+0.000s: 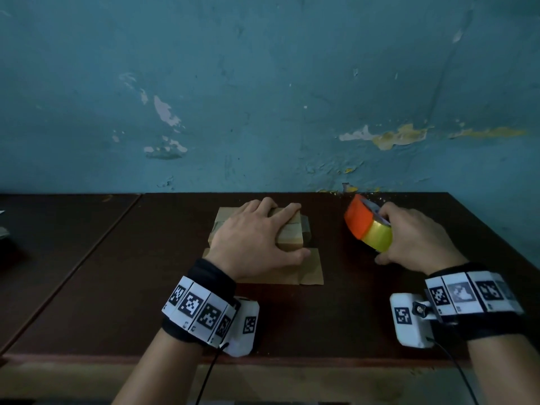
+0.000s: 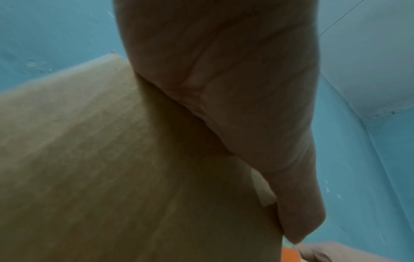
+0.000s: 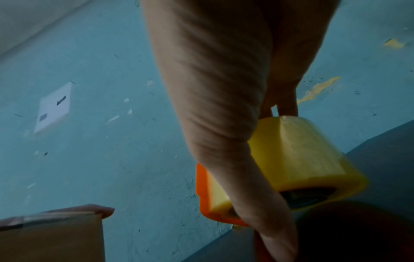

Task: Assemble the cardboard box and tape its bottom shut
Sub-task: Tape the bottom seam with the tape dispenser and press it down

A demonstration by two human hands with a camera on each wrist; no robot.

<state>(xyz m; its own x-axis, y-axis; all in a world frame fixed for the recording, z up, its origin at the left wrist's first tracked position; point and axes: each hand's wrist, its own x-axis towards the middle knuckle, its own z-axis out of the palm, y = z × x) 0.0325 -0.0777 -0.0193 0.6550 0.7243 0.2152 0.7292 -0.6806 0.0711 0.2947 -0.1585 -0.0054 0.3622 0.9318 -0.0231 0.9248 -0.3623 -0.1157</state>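
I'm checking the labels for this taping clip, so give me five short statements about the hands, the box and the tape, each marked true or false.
1. The left hand lies on top of the cardboard box. True.
2. The right hand is empty. False: it grips the tape dispenser.
3. The tape dispenser is touching the box. False: it is off to the box's right, with bare table between them.
4. The tape roll is yellow and its holder orange. True.
5. The box stands on the floor. False: it sits on the dark table, near the blue wall.
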